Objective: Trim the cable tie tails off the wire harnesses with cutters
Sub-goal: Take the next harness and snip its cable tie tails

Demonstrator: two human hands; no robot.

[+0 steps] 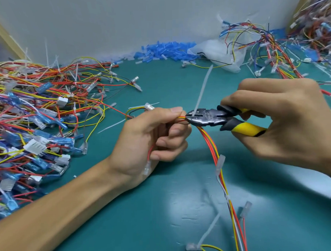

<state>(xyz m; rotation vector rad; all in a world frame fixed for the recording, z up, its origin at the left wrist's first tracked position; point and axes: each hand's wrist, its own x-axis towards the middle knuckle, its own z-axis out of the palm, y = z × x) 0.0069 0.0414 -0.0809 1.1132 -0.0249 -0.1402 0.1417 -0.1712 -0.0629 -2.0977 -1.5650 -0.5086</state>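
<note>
Harness at the cutters, held above the middle of the green table.

Open table lies in front of and between the forearms. It is hemmed at left by a pile of harnesses, at far right by a second pile, and at the back by blue sleeves and a plastic bag against the wall. Left hand: fingers curled, thumb and forefinger pinching the harness wires just beside the cutter head. Right hand: fingers wrapped round the yellow handles. Cutter blades sit at the base of the white tie tail, which stands up and away; whether they are fully closed cannot be told. The harness trails down toward the near edge, with a second tail low on it.
</note>
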